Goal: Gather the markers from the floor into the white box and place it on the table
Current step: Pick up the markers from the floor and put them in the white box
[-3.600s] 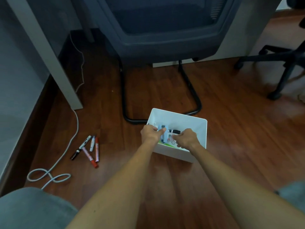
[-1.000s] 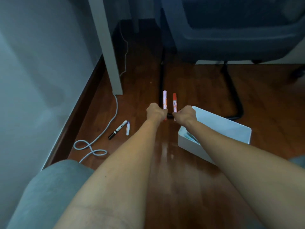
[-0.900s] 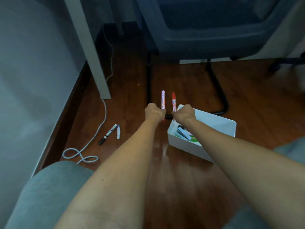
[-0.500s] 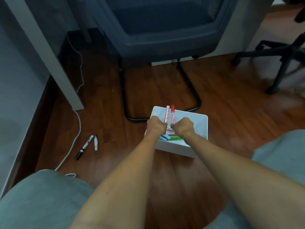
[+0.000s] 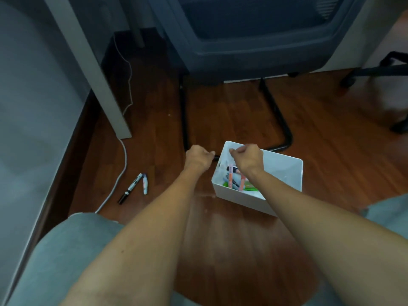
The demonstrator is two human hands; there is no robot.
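Observation:
The white box stands on the wooden floor with several markers inside, among them a pink one and an orange-red one. My right hand hovers over the box's left part, fingers loosely curled, holding nothing. My left hand is just left of the box over the floor, fingers curled and empty. Two markers lie on the floor to the left: a black-and-white one and a shorter white one.
A white cable snakes along the floor beside the loose markers. A white table leg stands at the back left. A dark chair with a black sled frame is behind the box. Another chair's base is at the right.
Both hands held a marker each half a second ago; those two markers now lie in the box. My left hand has moved left, off the box.

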